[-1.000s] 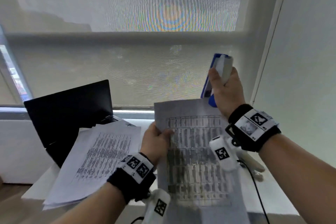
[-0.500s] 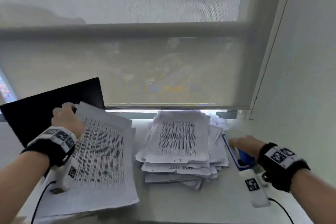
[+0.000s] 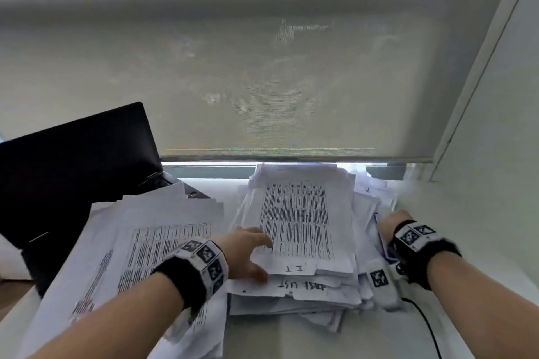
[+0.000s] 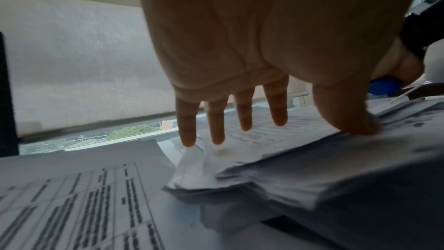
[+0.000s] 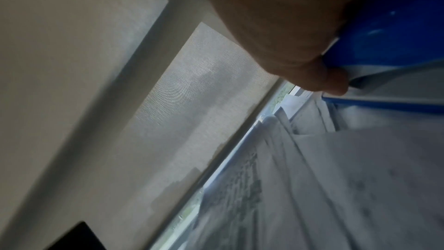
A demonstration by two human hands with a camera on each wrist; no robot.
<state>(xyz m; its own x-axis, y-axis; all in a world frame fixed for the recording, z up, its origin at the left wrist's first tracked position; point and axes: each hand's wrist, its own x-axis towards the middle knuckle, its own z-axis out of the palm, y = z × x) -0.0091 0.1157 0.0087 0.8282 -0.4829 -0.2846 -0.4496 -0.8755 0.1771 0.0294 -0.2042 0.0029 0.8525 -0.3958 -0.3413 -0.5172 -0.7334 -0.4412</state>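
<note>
Left hand (image 3: 245, 253) extends forward and to the right from the near edge of the surface (image 3: 291, 338), forearm angled across the left pile of printed sheets (image 3: 151, 256). It rests on the near left corner of the middle paper stack (image 3: 303, 230). The hand is flat and spread and grips nothing.

Right hand (image 3: 393, 224) lies at the right side of the same stack, back of the hand upward, wrist low over the surface. It holds the blue stapler (image 5: 394, 31), which sits just beside the right edge of the stack.

View differences:
- Head view: shows both forearms, the two paper piles side by side, the black laptop (image 3: 73, 160) at far left and the roller blind (image 3: 262, 81) behind. The stapler appears only as a thin blue edge under the right hand.
- Left wrist view: shows the four straight fingers (image 4: 217, 121) touching the top sheet and the thumb (image 4: 348, 113) pressing the nearer edge. The right hand is visible at far right, curled over the blue body (image 4: 384, 85).
- Right wrist view: shows a digit closed against the stapler body. The remaining fingers are hidden and the papers are blurred.
</note>
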